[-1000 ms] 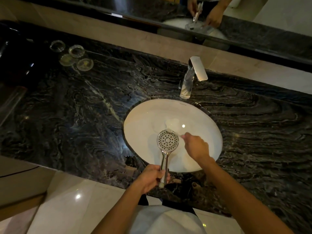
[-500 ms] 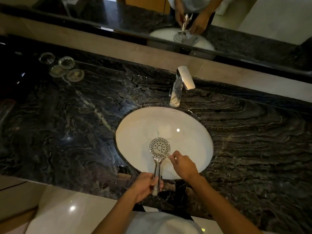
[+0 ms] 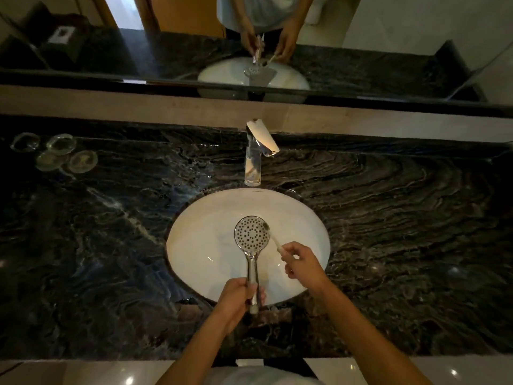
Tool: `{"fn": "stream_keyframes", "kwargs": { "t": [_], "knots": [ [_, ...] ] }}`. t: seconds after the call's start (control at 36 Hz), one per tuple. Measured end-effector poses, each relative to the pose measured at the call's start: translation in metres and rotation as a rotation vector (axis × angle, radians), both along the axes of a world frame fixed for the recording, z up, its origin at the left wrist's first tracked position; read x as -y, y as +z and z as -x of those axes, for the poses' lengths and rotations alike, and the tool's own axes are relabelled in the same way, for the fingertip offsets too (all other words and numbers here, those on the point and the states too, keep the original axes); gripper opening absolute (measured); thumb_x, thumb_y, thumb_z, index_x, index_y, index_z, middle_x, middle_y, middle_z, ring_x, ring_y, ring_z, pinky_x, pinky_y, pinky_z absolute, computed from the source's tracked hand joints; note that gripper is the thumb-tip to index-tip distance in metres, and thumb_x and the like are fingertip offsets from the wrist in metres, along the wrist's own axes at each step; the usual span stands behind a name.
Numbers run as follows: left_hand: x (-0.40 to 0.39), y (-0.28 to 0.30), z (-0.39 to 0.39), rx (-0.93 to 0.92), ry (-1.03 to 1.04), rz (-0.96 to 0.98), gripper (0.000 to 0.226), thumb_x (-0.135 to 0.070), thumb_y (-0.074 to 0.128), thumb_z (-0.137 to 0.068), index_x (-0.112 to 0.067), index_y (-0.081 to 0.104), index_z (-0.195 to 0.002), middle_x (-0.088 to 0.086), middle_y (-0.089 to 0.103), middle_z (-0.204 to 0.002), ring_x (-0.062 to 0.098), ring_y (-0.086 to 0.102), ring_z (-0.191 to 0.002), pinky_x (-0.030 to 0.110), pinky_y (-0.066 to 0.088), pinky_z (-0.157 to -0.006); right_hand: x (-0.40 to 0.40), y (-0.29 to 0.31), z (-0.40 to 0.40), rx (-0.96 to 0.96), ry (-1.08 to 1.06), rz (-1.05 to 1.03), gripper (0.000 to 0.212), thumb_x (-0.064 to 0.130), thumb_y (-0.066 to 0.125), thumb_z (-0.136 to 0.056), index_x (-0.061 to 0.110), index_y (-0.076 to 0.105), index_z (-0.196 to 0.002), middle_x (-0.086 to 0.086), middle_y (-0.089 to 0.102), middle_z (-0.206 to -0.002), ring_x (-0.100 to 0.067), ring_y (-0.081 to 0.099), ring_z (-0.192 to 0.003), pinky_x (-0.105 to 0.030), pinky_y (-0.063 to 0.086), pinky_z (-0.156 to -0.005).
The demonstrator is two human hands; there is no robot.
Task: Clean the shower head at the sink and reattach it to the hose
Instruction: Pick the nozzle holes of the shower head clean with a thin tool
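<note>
The chrome shower head is over the white oval sink basin, face up so you can see all the little nozzle holes, with its handle pointing back toward you. Your left hand has the low end of the handle, fingers curled round it, right above the near rim of the basin. The very end of the handle pokes out below your fist, with no hose on it.

Your right hand is just to the right of the handle, pinching a small white toothbrush between thumb and fingertips. The dark bristle end sits at the upper right edge of the spray face; looks like it's touching, but it's a bit too dim to swear to it.

Behind the basin stands a chrome faucet with a flat lever on top. All around is dark veined marble countertop. Four round clear glass coasters are clustered at the far left, well away from the sink. The mirror along the back wall shows both your hands and the basin.
</note>
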State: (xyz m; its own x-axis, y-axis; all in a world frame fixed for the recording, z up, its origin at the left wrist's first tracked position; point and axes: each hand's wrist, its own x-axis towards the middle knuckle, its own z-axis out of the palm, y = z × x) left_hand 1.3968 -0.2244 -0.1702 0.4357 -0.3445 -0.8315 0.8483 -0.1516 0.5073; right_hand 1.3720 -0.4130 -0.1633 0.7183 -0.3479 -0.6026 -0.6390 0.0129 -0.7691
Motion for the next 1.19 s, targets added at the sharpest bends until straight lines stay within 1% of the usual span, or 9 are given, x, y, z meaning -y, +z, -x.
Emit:
{"fn": "stream_keyframes", "kwargs": {
  "t": [0.08,0.19,0.39,0.5,0.67,0.75,0.83,1.03,1.19],
  "knots": [
    [0.009,0.000,-0.003,0.004,-0.024,0.014,0.022,0.006,0.048,-0.098,0.009,0.064,-0.082,0.021,0.064,-0.075,0.027,0.063,-0.067,0.037,0.055,-0.067,0.013,0.006,0.007,-0.010,-0.177,-0.084,0.018,0.012,0.057,-0.099,-0.002,0.067,-0.103,-0.007,0.058,-0.079,-0.012,0.051,-0.054,-0.023,0.041,-0.050],
    [0.021,-0.004,0.005,0.003,-0.068,0.017,0.019,0.004,0.048,-0.098,0.011,0.063,-0.089,0.022,0.065,-0.078,0.029,0.063,-0.070,0.041,0.054,-0.074,0.040,0.010,0.030,-0.006,-0.338,-0.134,0.015,0.002,0.058,-0.095,0.002,0.064,-0.108,-0.010,0.058,-0.079,-0.015,0.054,-0.061,-0.026,0.042,-0.053],
    [0.032,-0.010,0.018,-0.023,-0.202,0.010,0.019,0.003,0.048,-0.099,0.015,0.062,-0.095,0.021,0.068,-0.079,0.030,0.063,-0.072,0.041,0.054,-0.075,0.100,-0.008,0.081,-0.085,-0.450,0.221,0.007,0.009,0.061,-0.096,0.011,0.061,-0.103,-0.009,0.065,-0.088,-0.020,0.060,-0.072,-0.032,0.053,-0.063],
    [0.035,-0.012,0.020,-0.012,-0.229,0.007,0.019,0.003,0.049,-0.098,0.015,0.063,-0.093,0.024,0.067,-0.080,0.031,0.062,-0.072,0.038,0.055,-0.071,0.125,-0.022,0.103,-0.154,-0.425,0.462,0.006,0.008,0.064,-0.093,0.010,0.066,-0.098,-0.008,0.068,-0.086,-0.024,0.065,-0.077,-0.043,0.056,-0.076],
    [0.039,-0.015,0.017,-0.010,-0.238,0.004,0.019,0.005,0.048,-0.098,0.015,0.063,-0.094,0.024,0.067,-0.082,0.032,0.063,-0.074,0.041,0.055,-0.075,0.142,-0.038,0.108,-0.350,-0.394,0.536,0.021,0.008,0.064,-0.093,0.000,0.069,-0.111,-0.014,0.072,-0.101,-0.031,0.068,-0.094,-0.042,0.056,-0.090],
    [0.038,-0.017,0.017,-0.008,-0.237,-0.015,0.018,0.007,0.047,-0.097,0.014,0.063,-0.091,0.024,0.068,-0.081,0.032,0.064,-0.073,0.043,0.055,-0.077,0.137,-0.037,0.101,-0.388,-0.359,0.606,0.026,0.007,0.061,-0.094,0.001,0.067,-0.118,-0.018,0.072,-0.107,-0.033,0.067,-0.101,-0.036,0.051,-0.089],
    [0.036,-0.017,0.019,-0.006,-0.246,-0.014,0.019,0.007,0.046,-0.097,0.012,0.062,-0.088,0.024,0.067,-0.079,0.033,0.063,-0.073,0.044,0.052,-0.077,0.133,-0.040,0.098,-0.421,-0.307,0.680,0.032,0.015,0.061,-0.093,0.009,0.062,-0.124,-0.017,0.069,-0.113,-0.035,0.065,-0.106,-0.040,0.052,-0.088],
    [0.032,-0.016,0.021,-0.021,-0.220,-0.021,0.019,0.010,0.045,-0.097,0.024,0.057,-0.100,0.026,0.064,-0.081,0.029,0.063,-0.067,0.032,0.056,-0.062,0.133,-0.047,0.097,-0.429,-0.243,0.724,0.022,0.014,0.066,-0.093,0.000,0.064,-0.109,-0.021,0.067,-0.112,-0.037,0.064,-0.104,-0.040,0.051,-0.087],
    [0.025,-0.019,0.024,-0.061,-0.153,-0.053,0.016,0.010,0.045,-0.097,0.016,0.060,-0.093,0.028,0.065,-0.086,0.031,0.065,-0.071,0.037,0.057,-0.066,0.133,-0.047,0.098,-0.460,-0.192,0.737,0.023,0.020,0.067,-0.092,0.003,0.063,-0.106,-0.020,0.066,-0.112,-0.037,0.063,-0.103,-0.042,0.054,-0.086]
  ]
}}
